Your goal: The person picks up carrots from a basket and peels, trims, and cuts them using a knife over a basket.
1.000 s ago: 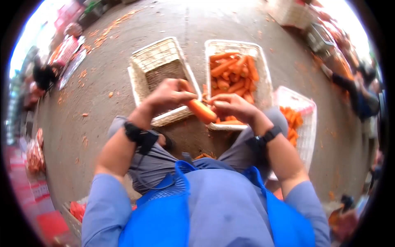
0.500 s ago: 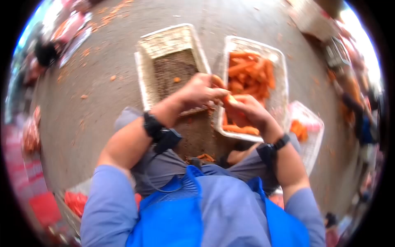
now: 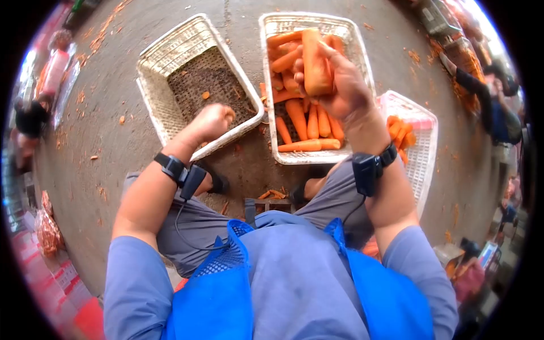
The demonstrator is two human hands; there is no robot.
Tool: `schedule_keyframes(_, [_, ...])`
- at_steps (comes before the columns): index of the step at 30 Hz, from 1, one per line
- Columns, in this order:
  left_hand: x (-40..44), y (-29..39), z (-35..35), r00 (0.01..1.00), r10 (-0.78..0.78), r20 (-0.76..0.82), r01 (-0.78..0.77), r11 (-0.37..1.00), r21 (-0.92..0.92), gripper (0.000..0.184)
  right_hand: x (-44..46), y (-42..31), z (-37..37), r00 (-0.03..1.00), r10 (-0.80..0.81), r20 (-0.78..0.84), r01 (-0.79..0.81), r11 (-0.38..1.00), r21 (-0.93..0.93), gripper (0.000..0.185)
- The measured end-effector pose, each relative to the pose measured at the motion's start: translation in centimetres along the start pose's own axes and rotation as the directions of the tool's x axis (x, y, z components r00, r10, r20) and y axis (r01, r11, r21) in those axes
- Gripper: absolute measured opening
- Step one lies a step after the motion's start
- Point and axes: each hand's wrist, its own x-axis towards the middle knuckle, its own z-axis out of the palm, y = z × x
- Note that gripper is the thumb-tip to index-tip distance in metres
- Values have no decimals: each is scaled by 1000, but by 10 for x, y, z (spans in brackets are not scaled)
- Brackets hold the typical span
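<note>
My right hand (image 3: 348, 85) is wrapped round a thick carrot (image 3: 317, 62), held upright above a white plastic basket (image 3: 362, 56) full of carrots (image 3: 297, 119). Its lower end looks cut or broken flat. Over the near rim of a second white basket (image 3: 153, 96), at the left, my left hand (image 3: 211, 122) is closed in a fist. A small tan-orange spot shows at its fingertips, too blurred to name. Dark dirt and one small orange carrot piece (image 3: 205, 95) lie on the bottom of that left basket.
A third white basket (image 3: 422, 141) with orange pieces (image 3: 400, 136) stands by my right knee. Carrot scraps (image 3: 273, 194) lie on the concrete floor between my feet. Other people (image 3: 498, 102) and goods are at the right edge; a bagged bundle (image 3: 48, 226) is at the left.
My hands were together at a carrot between the two baskets. They have parted: the left moved left to the dirt-covered basket, the right raised the carrot over the full basket. The view has shifted.
</note>
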Motion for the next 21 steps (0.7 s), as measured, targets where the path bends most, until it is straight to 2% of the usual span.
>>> schedule_keyframes(1, [-1,0,13,999,51,-18,-51,999,-4,23,-6,-9,-1,995,-95,-13,94,994,-49,38])
schedule_keyframes(2, [1,-1,27,994,108,6,-108,993,36,19,-8,-13,-6,993,-86,-78,90,994,56,33])
schedule_keyframes(3, [13,2,36,966,256,-34,-247,953,175,16,-20,-18,-22,958,-286,1,281,938,-202,31])
schedule_keyframes(4, [22,15,42,928,347,-134,-324,932,165,15,-31,-24,-39,877,-473,81,460,781,-422,29])
schedule_keyframes(5, [15,22,55,897,392,-204,-373,919,129,15,-36,-22,-48,827,-543,148,532,668,-520,29])
schedule_keyframes(6, [12,55,46,865,460,-200,-460,886,51,14,-32,-16,-45,862,-487,139,496,755,-429,29])
schedule_keyframes(7, [13,54,63,873,449,-189,-451,892,38,16,-26,-11,-41,923,-370,102,384,883,-271,30])
schedule_keyframes(8, [9,42,71,933,353,-64,-357,931,-75,17,-17,-5,-32,960,-263,92,275,949,-157,30])
schedule_keyframes(9, [-10,67,57,981,174,86,-133,925,-357,17,-9,0,-23,977,-192,94,203,972,-119,31])
schedule_keyframes(10, [-6,38,70,977,163,137,-99,918,-385,15,-3,7,-13,985,-140,100,150,983,-107,32])
schedule_keyframes(11, [0,8,78,949,51,311,128,840,-527,14,7,15,-8,988,-111,111,123,987,-106,32])
schedule_keyframes(12, [-12,57,99,935,19,355,153,880,-449,14,-22,16,-13,985,-130,111,144,981,-129,33])
schedule_keyframes(14, [-8,56,89,896,-24,443,292,783,-550,15,-7,22,-28,982,-163,93,172,981,-92,32])
schedule_keyframes(16, [12,36,109,922,10,387,248,753,-610,14,-55,9,-35,979,-202,-12,199,971,-132,29])
schedule_keyframes(17, [22,25,104,952,144,271,15,860,-511,14,-76,4,-38,984,-172,-44,165,978,-131,31])
schedule_keyframes(18, [23,26,92,929,240,281,-39,820,-570,15,-90,16,-47,995,-80,-56,74,992,-104,34])
schedule_keyframes(19, [24,24,81,897,334,289,-84,771,-631,18,-95,38,-74,984,-176,37,180,946,-270,34])
schedule_keyframes(20, [-2,50,70,934,302,193,-165,840,-517,19,-100,61,-100,954,-269,130,298,862,-410,34])
schedule_keyframes(21, [-32,88,47,955,285,87,-201,831,-519,19,-139,49,-71,973,-222,68,232,909,-348,28])
